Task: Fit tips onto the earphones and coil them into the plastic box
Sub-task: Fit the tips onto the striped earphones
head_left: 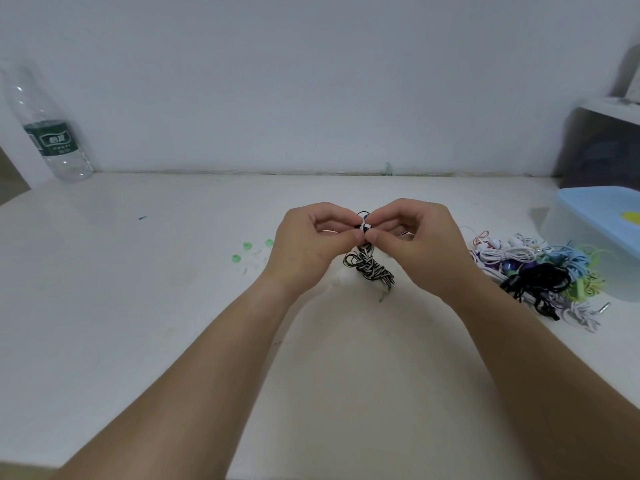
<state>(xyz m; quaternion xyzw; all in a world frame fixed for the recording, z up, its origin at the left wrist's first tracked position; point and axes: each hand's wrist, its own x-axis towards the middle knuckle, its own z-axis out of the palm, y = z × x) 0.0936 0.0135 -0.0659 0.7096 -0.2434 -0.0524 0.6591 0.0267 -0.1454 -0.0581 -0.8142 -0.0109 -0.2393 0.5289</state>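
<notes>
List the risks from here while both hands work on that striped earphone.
1. The left hand and right hand pinch the small earbud only at the fingertips, so it may slip out.
2. The green tips lie loose beside the left wrist, and a sweep of the arm could scatter them.
3. The striped cable bundle trails below the hands, so tugging might loosen its coil.

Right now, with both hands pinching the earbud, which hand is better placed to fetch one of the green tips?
Left, most likely. The green tips lie just outside the left hand, a short move away. The right hand would have to cross over the earbud and the other hand.
</notes>
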